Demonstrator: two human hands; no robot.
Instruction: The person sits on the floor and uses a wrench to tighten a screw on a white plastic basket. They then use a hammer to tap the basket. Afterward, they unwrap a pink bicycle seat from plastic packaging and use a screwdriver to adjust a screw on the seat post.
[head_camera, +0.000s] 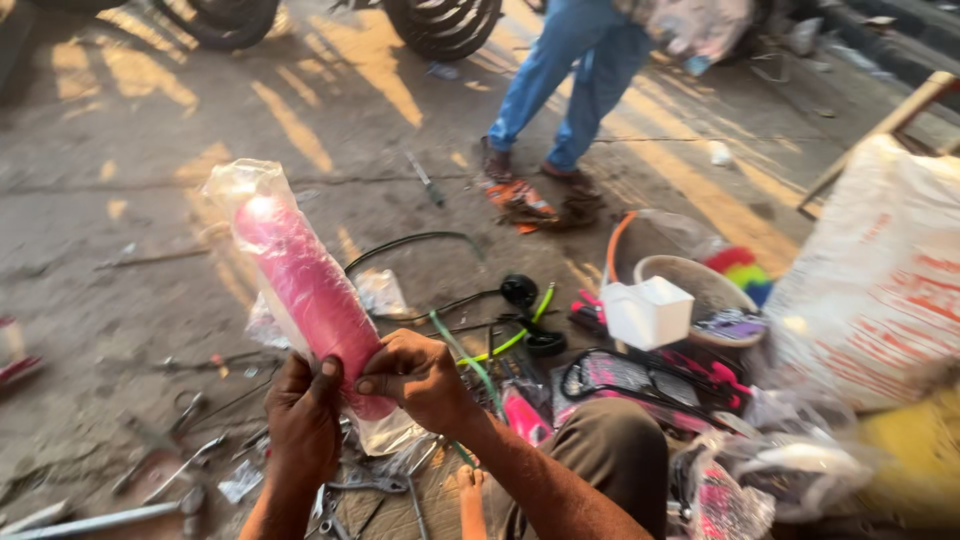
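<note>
I hold a long pink curved part wrapped in clear plastic (300, 275) upright in front of me. My left hand (303, 420) grips its lower end from the left. At the same lower end my right hand (415, 378) pinches the plastic wrap from the right. The top of the wrap sticks up loose and empty above the pink part.
Wrenches and pliers (190, 460) lie on the concrete by my knee. Green and black cables (500, 340), a white box (647, 310) on a basin, pink packaged parts (640, 380) and a large white sack (880, 280) sit to the right. A person in jeans (570, 80) stands beyond, near tyres (440, 25).
</note>
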